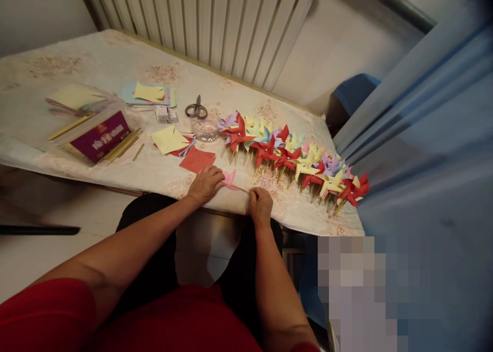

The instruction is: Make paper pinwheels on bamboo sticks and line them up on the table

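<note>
Near the table's front edge, a pink paper pinwheel (pixel 230 180) lies sideways between my hands. My left hand (pixel 207 184) is closed, its fingers gripping the pinwheel's head from the left. The thin stick (pixel 241 188) runs to the right, and my right hand (pixel 261 206) pinches its far end. Just beyond my left hand lie red paper squares (pixel 197 159). Behind them is a cut cream paper square (pixel 169 139) on top of other coloured sheets. A row of finished pinwheels (pixel 287 156) in red, yellow, purple and blue stretches along the right of the table.
A clear glass dish (pixel 207 131) sits by black-handled scissors (pixel 196 108). Small white boxes (pixel 164 114) stand before a coloured paper stack (pixel 148 92). A purple-labelled plastic bag (pixel 100 136) and loose sticks (pixel 122 147) lie left. A radiator (pixel 215 23) and blue curtain (pixel 423 151) border the table.
</note>
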A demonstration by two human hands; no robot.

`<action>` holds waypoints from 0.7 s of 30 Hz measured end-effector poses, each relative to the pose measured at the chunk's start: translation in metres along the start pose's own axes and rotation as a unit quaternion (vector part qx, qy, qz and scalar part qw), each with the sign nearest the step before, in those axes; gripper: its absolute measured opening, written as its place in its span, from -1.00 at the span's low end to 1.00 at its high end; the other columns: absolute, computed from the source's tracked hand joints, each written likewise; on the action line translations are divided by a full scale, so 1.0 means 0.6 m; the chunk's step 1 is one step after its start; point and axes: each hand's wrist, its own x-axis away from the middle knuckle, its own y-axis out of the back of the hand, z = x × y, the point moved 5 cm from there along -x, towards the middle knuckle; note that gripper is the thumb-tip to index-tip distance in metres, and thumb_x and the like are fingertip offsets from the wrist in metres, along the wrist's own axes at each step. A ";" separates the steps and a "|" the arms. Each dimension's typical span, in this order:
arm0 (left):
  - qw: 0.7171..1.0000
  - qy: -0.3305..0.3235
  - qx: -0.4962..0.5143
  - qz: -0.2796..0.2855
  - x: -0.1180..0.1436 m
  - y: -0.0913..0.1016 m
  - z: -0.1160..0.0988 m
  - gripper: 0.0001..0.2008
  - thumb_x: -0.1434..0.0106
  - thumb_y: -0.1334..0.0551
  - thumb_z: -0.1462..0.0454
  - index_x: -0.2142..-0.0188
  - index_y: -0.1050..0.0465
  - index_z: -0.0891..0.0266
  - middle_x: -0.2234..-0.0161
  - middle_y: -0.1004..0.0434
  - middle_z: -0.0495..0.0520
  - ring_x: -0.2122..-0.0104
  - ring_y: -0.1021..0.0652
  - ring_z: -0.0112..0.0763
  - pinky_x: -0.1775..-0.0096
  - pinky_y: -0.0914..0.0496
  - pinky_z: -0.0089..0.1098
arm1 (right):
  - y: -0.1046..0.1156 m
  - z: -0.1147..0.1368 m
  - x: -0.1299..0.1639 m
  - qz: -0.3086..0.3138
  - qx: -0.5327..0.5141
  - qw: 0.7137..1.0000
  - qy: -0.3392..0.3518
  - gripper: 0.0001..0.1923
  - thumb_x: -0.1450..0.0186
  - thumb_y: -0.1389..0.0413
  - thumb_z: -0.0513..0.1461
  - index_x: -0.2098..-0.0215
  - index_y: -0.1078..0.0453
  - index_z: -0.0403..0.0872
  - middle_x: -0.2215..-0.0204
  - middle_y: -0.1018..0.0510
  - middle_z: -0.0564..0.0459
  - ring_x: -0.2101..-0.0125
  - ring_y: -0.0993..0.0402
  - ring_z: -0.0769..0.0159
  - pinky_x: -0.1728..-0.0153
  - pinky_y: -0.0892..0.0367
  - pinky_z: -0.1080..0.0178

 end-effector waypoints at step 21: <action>0.928 0.234 0.289 0.008 0.097 0.002 -0.068 -0.85 -0.27 -0.08 0.28 0.34 -0.42 0.20 0.37 -0.51 0.07 0.30 -0.50 -0.26 0.16 -0.41 -0.24 | -0.004 -0.032 0.014 -0.058 -0.109 0.987 -0.101 -0.84 -0.25 0.01 -0.20 0.42 -0.38 -0.03 0.40 -0.55 0.03 0.29 -0.40 0.24 0.18 -0.26 0.24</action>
